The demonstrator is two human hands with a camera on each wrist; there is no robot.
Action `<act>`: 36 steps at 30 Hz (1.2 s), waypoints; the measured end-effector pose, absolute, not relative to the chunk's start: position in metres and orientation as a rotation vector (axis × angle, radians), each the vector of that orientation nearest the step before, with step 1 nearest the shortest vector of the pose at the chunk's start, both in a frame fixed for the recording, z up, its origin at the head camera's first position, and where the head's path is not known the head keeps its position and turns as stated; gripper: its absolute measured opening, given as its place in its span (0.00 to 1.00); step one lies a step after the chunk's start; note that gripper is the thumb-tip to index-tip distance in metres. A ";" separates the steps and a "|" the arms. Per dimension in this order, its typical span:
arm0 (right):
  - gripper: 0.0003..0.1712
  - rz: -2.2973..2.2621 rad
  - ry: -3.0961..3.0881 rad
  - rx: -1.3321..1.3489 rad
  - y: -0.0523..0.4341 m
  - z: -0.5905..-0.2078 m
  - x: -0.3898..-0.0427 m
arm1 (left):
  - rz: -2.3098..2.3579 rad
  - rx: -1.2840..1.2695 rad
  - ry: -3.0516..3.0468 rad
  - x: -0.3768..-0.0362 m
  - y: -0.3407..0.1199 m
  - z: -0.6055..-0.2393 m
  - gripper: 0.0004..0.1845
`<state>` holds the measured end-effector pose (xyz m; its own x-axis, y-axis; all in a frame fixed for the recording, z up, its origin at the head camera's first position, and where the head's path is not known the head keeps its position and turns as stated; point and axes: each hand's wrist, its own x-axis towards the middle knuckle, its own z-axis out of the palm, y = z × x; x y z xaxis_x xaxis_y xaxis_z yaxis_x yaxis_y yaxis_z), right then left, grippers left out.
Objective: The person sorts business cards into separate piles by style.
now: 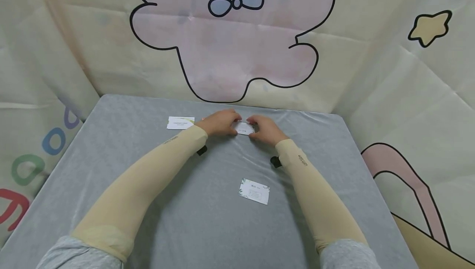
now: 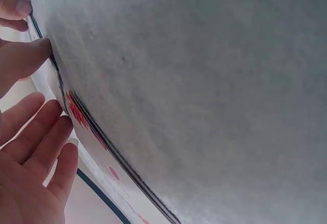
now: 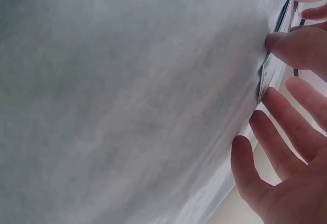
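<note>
A small white card (image 1: 245, 128) lies at the far middle of the grey cloth-covered table (image 1: 193, 219). Both hands meet on it. My left hand (image 1: 229, 123) pinches its left end and my right hand (image 1: 257, 130) pinches its right end. The left wrist view shows the card's thin dark edge (image 2: 55, 68) caught between the thumb (image 2: 20, 55) and a fingertip above, the other fingers spread. In the right wrist view the thumb (image 3: 296, 48) presses the card's edge (image 3: 266, 73), with the remaining fingers loose below.
A second white card (image 1: 180, 123) lies just left of the left hand. A third card with a green leafy border (image 1: 254, 191) rests nearer me, between the forearms. Printed fabric walls (image 1: 230, 46) surround the table on the far side and both flanks.
</note>
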<state>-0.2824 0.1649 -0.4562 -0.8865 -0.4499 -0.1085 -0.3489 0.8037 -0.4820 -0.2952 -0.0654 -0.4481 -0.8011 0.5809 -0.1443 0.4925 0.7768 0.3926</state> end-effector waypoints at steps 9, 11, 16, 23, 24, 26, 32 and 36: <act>0.33 -0.707 2.766 -0.600 0.173 -0.460 -0.273 | 0.486 0.881 2.752 -0.289 -0.061 -0.454 0.31; 0.36 -0.702 2.777 -0.596 0.178 -0.460 -0.265 | 0.471 0.906 2.779 -0.280 -0.061 -0.455 0.32; 0.40 -0.661 2.841 -0.716 0.190 -0.453 -0.223 | 0.450 1.043 2.765 -0.232 -0.062 -0.449 0.35; 0.37 -0.637 2.884 -0.903 0.205 -0.443 -0.128 | 0.571 1.192 2.591 -0.153 -0.059 -0.443 0.35; 0.37 -0.621 2.891 -0.911 0.205 -0.442 -0.116 | 0.569 1.211 2.578 -0.146 -0.057 -0.443 0.35; 0.38 -0.571 2.909 -0.918 0.205 -0.441 -0.096 | 0.533 1.245 2.570 -0.137 -0.053 -0.443 0.36; 0.39 -0.488 2.926 -0.895 0.200 -0.444 -0.070 | 0.480 1.259 2.576 -0.125 -0.046 -0.448 0.35; 0.37 -0.447 2.946 -0.893 0.200 -0.448 -0.066 | 0.496 1.258 2.560 -0.122 -0.043 -0.447 0.33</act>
<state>-0.0657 0.2001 -0.4479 -0.8347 -0.5480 0.0535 -0.5392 0.7938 -0.2812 -0.1216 -0.0430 -0.4475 -0.5981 0.7985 -0.0687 0.7151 0.5704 0.4042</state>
